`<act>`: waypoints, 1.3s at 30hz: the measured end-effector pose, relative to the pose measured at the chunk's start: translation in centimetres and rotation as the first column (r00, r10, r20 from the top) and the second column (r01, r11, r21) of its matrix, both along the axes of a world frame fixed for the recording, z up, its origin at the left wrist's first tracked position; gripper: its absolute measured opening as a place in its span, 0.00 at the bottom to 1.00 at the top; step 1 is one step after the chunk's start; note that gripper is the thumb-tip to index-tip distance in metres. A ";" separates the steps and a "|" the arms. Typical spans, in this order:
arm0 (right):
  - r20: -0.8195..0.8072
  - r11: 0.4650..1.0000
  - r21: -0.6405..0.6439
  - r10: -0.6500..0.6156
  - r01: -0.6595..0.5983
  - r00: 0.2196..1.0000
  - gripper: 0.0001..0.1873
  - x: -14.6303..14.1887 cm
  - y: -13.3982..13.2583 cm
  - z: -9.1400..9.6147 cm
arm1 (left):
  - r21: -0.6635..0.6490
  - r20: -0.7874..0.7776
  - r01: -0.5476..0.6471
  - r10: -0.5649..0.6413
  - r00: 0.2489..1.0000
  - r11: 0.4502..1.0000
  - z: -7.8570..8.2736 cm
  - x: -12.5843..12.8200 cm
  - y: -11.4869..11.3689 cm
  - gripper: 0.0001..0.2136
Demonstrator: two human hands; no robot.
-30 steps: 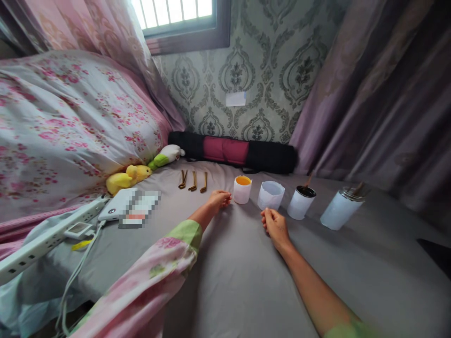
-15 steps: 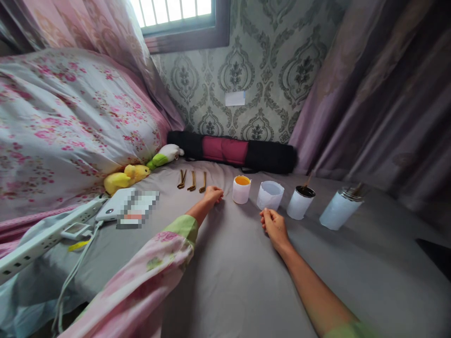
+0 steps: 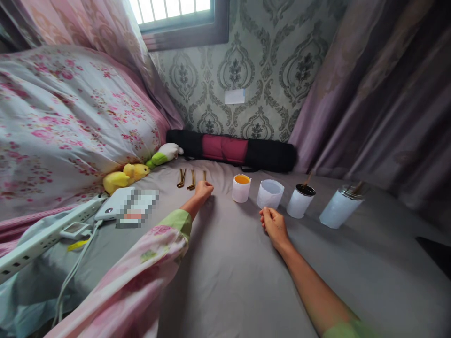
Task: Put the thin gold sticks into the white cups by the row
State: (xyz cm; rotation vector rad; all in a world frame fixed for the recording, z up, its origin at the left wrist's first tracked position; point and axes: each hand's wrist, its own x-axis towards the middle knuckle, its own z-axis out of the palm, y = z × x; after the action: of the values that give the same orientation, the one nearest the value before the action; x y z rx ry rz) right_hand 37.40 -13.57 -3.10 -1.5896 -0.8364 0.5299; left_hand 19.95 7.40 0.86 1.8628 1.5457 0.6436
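My left hand (image 3: 203, 190) is loosely closed, fingers curled, with nothing visible in it. It is in front of the rightmost of three thin brass-coloured pieces with bent lower ends and hides that piece's lower part; whether it touches it I cannot tell. The left piece (image 3: 181, 178) and middle piece (image 3: 192, 180) lie beside it. My right hand (image 3: 274, 226) is curled shut on the sheet, just in front of a low, wide white-wrapped cup (image 3: 270, 196). Left of that cup stands a white-wrapped container (image 3: 241, 191) with an orange inside.
Farther right stand a white-wrapped can (image 3: 300, 206) with a dark rim and a stick, and a taller wrapped jar (image 3: 340, 211). A black-and-maroon roll (image 3: 225, 149) lies along the wall. Plush toys (image 3: 127, 177), a white device (image 3: 114, 206) and a power strip (image 3: 52, 232) are at left.
My left hand has shifted left from bare sheet to the rightmost brass-coloured piece, now covering its lower end. My right hand has stayed in place.
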 end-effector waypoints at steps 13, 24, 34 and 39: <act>0.007 1.000 0.005 0.003 -0.003 1.000 0.23 0.1 0.1 0.1 | 0.179 -0.195 -0.060 0.095 0.976 0.982 2.1 -2.6 3.2 0.10; 0.018 1.000 0.020 -0.008 0.008 1.000 0.23 -0.2 0.0 0.4 | 0.184 -0.301 0.038 0.019 0.954 0.982 1.8 -2.5 3.6 0.10; 0.033 0.999 0.033 -0.022 0.021 0.999 0.22 -0.2 0.1 0.2 | 0.176 -0.378 0.092 -0.019 0.926 0.980 1.0 -2.1 3.9 0.10; 0.057 0.999 0.044 -0.026 0.024 0.998 0.22 -0.3 0.1 0.3 | 0.165 -0.399 0.086 -0.014 0.917 0.982 0.9 -2.0 3.8 0.10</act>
State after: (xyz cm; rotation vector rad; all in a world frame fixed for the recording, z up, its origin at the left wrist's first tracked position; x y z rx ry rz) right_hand 37.08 -13.49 -2.83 -1.5794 -0.8649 0.4470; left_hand 17.94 11.24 1.73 2.2703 1.7281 0.4067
